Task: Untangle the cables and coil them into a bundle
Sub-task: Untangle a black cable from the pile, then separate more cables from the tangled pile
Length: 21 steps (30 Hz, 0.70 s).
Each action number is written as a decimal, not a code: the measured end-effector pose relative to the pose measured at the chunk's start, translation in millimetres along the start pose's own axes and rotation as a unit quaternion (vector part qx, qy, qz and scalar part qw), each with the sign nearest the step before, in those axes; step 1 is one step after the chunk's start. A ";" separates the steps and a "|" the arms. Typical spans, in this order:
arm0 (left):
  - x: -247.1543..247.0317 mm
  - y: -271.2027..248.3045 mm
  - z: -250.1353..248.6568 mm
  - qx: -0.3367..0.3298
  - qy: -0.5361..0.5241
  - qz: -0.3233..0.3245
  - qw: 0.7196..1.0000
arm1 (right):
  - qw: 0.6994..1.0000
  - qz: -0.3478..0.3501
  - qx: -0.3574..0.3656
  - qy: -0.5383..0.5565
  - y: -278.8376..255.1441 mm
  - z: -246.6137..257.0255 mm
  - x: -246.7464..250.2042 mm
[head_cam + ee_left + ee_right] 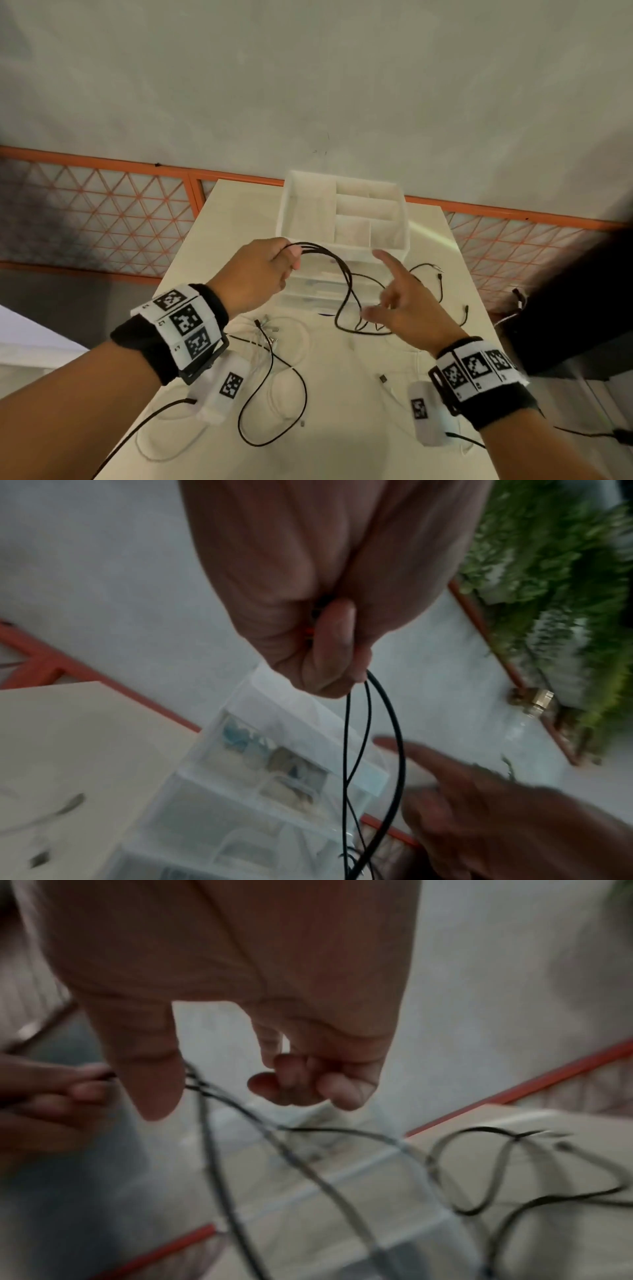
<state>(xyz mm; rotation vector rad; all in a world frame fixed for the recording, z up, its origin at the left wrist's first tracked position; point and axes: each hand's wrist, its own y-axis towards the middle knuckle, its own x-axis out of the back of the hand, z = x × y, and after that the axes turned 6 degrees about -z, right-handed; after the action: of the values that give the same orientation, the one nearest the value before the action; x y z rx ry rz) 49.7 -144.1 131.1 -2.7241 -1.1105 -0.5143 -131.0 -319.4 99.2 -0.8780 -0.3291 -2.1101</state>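
Observation:
My left hand (pixel 291 253) is raised above the table and grips several strands of a black cable (pixel 330 257) between thumb and curled fingers. In the left wrist view the left hand (pixel 335 653) shows the same black cable (pixel 394 723) hanging from it in loops. The strands arc right and down to a tangle on the table. My right hand (pixel 387 294) hovers beside the hanging strands, index finger straight, other fingers loosely curled, holding nothing. In the blurred right wrist view the right hand (pixel 226 1080) is just above the black cable (pixel 308 1172).
A clear plastic drawer organiser (pixel 342 212) stands at the far middle of the cream table (pixel 239 222). Another loose black cable (pixel 274 394) and thin white cables (pixel 294 329) lie near the front. More black cable ends (pixel 440 277) lie right. An orange lattice railing (pixel 102 212) runs behind.

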 end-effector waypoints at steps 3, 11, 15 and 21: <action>-15.5 -9.2 -13.5 -0.061 0.052 0.077 0.994 | 0.996 0.014 0.051 -0.065 4.9 26.2 -16.4; -31.9 -22.7 12.7 0.039 0.225 0.166 0.959 | 0.968 -0.242 0.072 -0.006 28.9 8.7 8.3; -39.9 -21.9 31.7 0.135 0.069 0.026 0.988 | 0.998 -0.059 0.001 -0.032 8.7 -35.7 18.3; -41.5 -21.8 34.1 0.211 -0.071 -0.059 0.973 | 0.923 0.005 -0.306 -0.235 -24.4 -169.7 22.4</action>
<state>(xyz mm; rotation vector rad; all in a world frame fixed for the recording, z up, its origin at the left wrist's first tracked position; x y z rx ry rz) 15.4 -146.3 84.4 -2.3624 -1.2550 -0.0789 -240.2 -401.6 -6.7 -1.7548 0.1151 -1.9901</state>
